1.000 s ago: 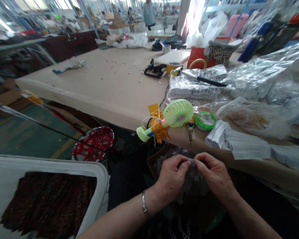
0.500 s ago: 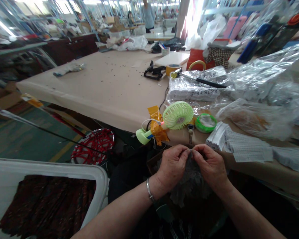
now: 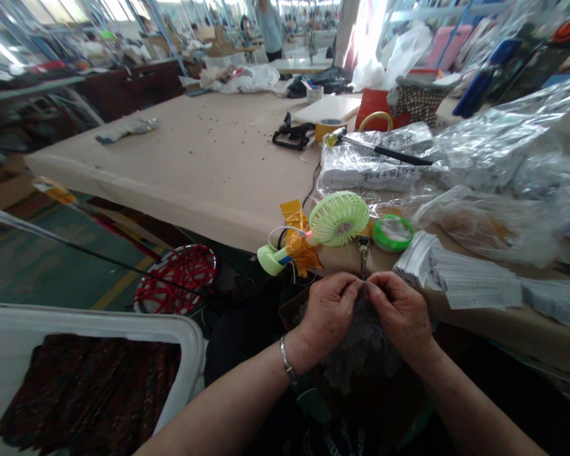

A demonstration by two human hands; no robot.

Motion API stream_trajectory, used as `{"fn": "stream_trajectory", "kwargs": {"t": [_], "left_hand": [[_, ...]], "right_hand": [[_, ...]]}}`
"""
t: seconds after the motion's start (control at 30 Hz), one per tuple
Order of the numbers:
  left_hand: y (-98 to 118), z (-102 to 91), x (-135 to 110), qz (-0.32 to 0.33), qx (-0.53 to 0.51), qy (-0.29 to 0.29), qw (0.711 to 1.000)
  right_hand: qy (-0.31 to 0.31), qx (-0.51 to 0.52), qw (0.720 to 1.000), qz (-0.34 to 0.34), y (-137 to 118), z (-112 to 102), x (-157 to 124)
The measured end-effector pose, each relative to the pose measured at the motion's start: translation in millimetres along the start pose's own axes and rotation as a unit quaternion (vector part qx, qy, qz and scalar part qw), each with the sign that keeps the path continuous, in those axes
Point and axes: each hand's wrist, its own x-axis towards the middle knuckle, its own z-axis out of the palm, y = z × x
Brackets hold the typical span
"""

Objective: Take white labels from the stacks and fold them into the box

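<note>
My left hand (image 3: 327,318) and my right hand (image 3: 403,316) meet fingertip to fingertip over my lap, at the table's front edge. Both are closed in a pinch on a small thin greyish piece that my fingers mostly cover. Beneath them lies a heap of thin, crumpled grey material (image 3: 344,364), partly in shadow; its kind is unclear. Just beyond the fingertips, a small metal rod-like fitting (image 3: 363,252) points toward me from the table edge. To its left a light green fan (image 3: 339,218) is fixed with brown tape (image 3: 301,247).
A green roll (image 3: 392,233) and stacks of printed white paper labels (image 3: 475,275) lie right of the fan. Clear plastic bags (image 3: 494,221) cover the table's right side. At lower left stands a white bin (image 3: 190,335) with folded dark cloth (image 3: 90,386), near a red-woven round stool (image 3: 175,278).
Both hands stay pinched together and have hardly moved. The view has shifted slightly, and the person in the background appears a little further left.
</note>
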Motion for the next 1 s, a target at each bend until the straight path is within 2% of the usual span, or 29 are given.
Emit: {"fn": "stream_trajectory", "kwargs": {"t": [0.3,0.43,0.53,0.6,0.67,0.77,0.87,1.0], "left_hand": [[-1.9,0.5,6.6,0.006,0.007,0.004,1.0],[2.2,-0.8,1.0,0.005,0.001,-0.004,1.0],[2.3,-2.8,-7.0,-0.003,-0.005,-0.004,1.0],[-2.6,-4.4,-11.0,-0.01,-0.001,0.003,1.0],[-11.6,-5.7,-12.6,-0.013,0.002,0.003,1.0],[-26.9,-6.2,-13.0,-0.007,0.016,0.0,1.0],[-36.1,-4.6,-16.2,-0.017,0.033,-0.007,0.999],[-35.6,1.9,-25.9,-0.048,0.041,-0.033,0.997]], "right_hand": [[0.004,0.003,1.0,0.016,-0.8,-0.8,2.7],[-0.005,0.009,1.0,0.013,-0.8,-1.8,-4.6],[-0.005,-0.022,0.999,-0.023,-0.3,-11.6,-17.3],[0.006,-0.075,0.994,-0.078,1.9,-25.2,-24.6],[0.026,-0.147,0.978,-0.148,6.0,-42.7,-27.3],[0.086,-0.287,0.93,-0.211,14.8,-66.3,-21.7],[0.107,-0.41,0.885,-0.192,24.1,-73.6,-13.7],[0.098,-0.447,0.871,-0.177,33.1,-64.7,-13.0]]}}
